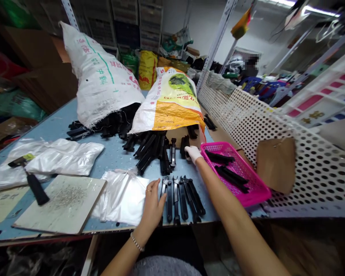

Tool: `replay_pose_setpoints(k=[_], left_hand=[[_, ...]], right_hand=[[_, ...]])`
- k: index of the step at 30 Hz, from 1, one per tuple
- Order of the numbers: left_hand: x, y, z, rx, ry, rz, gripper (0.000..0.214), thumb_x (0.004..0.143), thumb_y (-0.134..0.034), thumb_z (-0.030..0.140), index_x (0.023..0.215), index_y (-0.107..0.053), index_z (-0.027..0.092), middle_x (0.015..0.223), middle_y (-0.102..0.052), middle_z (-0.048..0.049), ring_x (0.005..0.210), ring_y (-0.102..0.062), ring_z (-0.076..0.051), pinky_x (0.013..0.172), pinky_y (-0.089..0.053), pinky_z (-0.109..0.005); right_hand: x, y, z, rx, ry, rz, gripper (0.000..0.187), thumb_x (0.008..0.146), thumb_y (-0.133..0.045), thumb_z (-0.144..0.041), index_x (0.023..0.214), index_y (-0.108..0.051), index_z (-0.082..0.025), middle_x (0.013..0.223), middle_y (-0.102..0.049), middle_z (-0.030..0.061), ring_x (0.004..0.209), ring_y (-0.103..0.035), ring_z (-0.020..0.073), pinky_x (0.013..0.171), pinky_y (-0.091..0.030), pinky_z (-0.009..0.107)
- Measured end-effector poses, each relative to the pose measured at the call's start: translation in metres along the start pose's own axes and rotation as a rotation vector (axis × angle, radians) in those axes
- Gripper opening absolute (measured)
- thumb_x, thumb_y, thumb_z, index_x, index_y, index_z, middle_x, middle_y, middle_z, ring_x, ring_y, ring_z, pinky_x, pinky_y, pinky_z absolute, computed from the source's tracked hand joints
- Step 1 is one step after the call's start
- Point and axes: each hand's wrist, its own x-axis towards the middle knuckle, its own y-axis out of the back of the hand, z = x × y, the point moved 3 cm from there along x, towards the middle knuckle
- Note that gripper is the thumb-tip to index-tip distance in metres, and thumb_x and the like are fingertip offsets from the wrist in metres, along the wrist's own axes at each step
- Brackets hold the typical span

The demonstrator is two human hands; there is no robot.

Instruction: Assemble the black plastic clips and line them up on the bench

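Note:
Several long, narrow black plastic parts (pixel 176 201) lie side by side near the front edge of the table. My left hand (pixel 153 202), bare with a ring and a beaded bracelet, rests at the left end of this row. Its thumb and fingers are apart, beside the leftmost piece. Further back, my right hand (pixel 193 154) wears a white glove or finger covers. Its fingers are closed on a black plastic part (pixel 184 143) at the edge of the loose heap (pixel 149 149). A pink basket (pixel 254 197) right of that hand holds several similar black parts.
A white woven sack (pixel 103 76) and a yellow-and-white sack (pixel 175 103) lie at the back, black parts spilling out. Clear plastic bags (pixel 123 199), a pale board (pixel 66 203) and a black-handled hammer (pixel 36 188) are on the left. A perforated white panel (pixel 247 115) borders the right.

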Motion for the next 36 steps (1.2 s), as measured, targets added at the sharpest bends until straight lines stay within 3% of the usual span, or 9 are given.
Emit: replay_pose_setpoints(k=[5, 7, 9, 14, 18, 22, 26, 31, 36], left_hand=[[0.014, 0.014, 0.036, -0.347, 0.016, -0.095, 0.067, 0.095, -0.052, 0.041, 0.152, -0.022, 0.024, 0.150, -0.036, -0.0150, 0.138, -0.041, -0.028, 0.115, -0.033, -0.048], [0.022, 0.016, 0.052, -0.440, 0.051, -0.120, 0.082, 0.093, -0.055, 0.045, 0.155, -0.007, 0.024, 0.153, -0.033, -0.0153, 0.141, -0.036, -0.028, 0.116, -0.031, -0.046], [0.025, 0.022, 0.065, -0.495, 0.115, -0.178, 0.076, 0.094, -0.054, 0.048, 0.154, -0.014, 0.024, 0.146, -0.043, -0.0141, 0.130, -0.049, -0.028, 0.109, -0.040, -0.043], [0.003, 0.048, 0.083, -0.721, 0.262, -0.459, 0.063, 0.092, -0.056, 0.048, 0.146, -0.035, 0.023, 0.110, -0.062, -0.0081, 0.068, -0.064, -0.016, 0.063, -0.051, -0.028], [-0.016, 0.068, 0.089, -0.805, 0.334, -0.460, 0.062, 0.089, -0.059, 0.047, 0.142, -0.041, 0.019, 0.098, -0.065, -0.0083, 0.058, -0.062, -0.014, 0.053, -0.048, -0.025], [-0.023, 0.072, 0.096, -0.773, 0.390, -0.491, 0.055, 0.088, -0.061, 0.047, 0.134, -0.049, 0.019, 0.088, -0.068, -0.0063, 0.055, -0.063, -0.014, 0.049, -0.047, -0.024], [-0.016, 0.064, 0.091, -0.756, 0.403, -0.428, 0.042, 0.089, -0.060, 0.047, 0.117, -0.058, 0.015, 0.076, -0.067, -0.0036, 0.054, -0.062, -0.014, 0.051, -0.048, -0.023], [-0.007, 0.059, 0.069, -0.814, 0.424, -0.135, 0.045, 0.091, -0.057, 0.047, 0.124, -0.058, 0.016, 0.101, -0.069, -0.0077, 0.090, -0.067, -0.022, 0.081, -0.053, -0.031], [-0.016, 0.064, 0.051, -0.578, 0.256, -0.001, 0.055, 0.092, -0.056, 0.046, 0.142, -0.045, 0.025, 0.135, -0.056, -0.0064, 0.124, -0.052, -0.024, 0.106, -0.039, -0.034]], right_hand=[[-0.101, -0.010, 0.003, 0.046, 0.147, 0.001, 0.024, 0.090, -0.052, -0.023, 0.110, -0.062, -0.014, 0.099, -0.069, 0.0064, 0.092, -0.064, 0.0212, 0.084, -0.052, 0.034], [-0.151, -0.018, -0.006, 0.071, 0.375, -0.053, 0.033, 0.091, -0.053, -0.025, 0.123, -0.058, -0.021, 0.116, -0.067, 0.0058, 0.107, -0.062, 0.0218, 0.095, -0.048, 0.036], [-0.184, -0.020, -0.014, 0.084, 0.558, -0.159, 0.033, 0.094, -0.053, -0.029, 0.126, -0.056, -0.023, 0.119, -0.066, 0.0062, 0.108, -0.062, 0.0210, 0.095, -0.048, 0.035], [-0.174, 0.002, -0.030, -0.249, 0.707, -0.021, 0.027, 0.101, -0.041, -0.034, 0.114, -0.059, -0.018, 0.104, -0.068, 0.0094, 0.096, -0.063, 0.0217, 0.084, -0.048, 0.033], [-0.160, 0.000, -0.045, -0.716, 1.010, -0.048, 0.029, 0.102, -0.038, -0.032, 0.098, -0.061, -0.015, 0.084, -0.065, 0.0085, 0.076, -0.060, 0.0210, 0.068, -0.040, 0.031], [-0.162, -0.002, -0.053, -0.858, 1.246, -0.016, 0.036, 0.102, -0.037, -0.035, 0.086, -0.061, -0.014, 0.073, -0.062, 0.0079, 0.066, -0.055, 0.0194, 0.059, -0.032, 0.031], [-0.150, -0.002, -0.051, -0.904, 1.021, -0.208, 0.042, 0.102, -0.037, -0.042, 0.081, -0.062, -0.015, 0.069, -0.064, 0.0081, 0.058, -0.055, 0.0172, 0.056, -0.027, 0.028], [-0.183, -0.025, -0.044, -0.556, 0.808, -0.583, 0.038, 0.101, -0.040, -0.049, 0.090, -0.063, -0.021, 0.077, -0.067, 0.0017, 0.065, -0.059, 0.0154, 0.058, -0.030, 0.025], [-0.221, -0.068, -0.020, -0.387, 0.646, -0.512, 0.038, 0.103, -0.034, -0.038, 0.080, -0.058, -0.019, 0.070, -0.061, 0.0002, 0.060, -0.053, 0.0132, 0.059, -0.030, 0.026]])
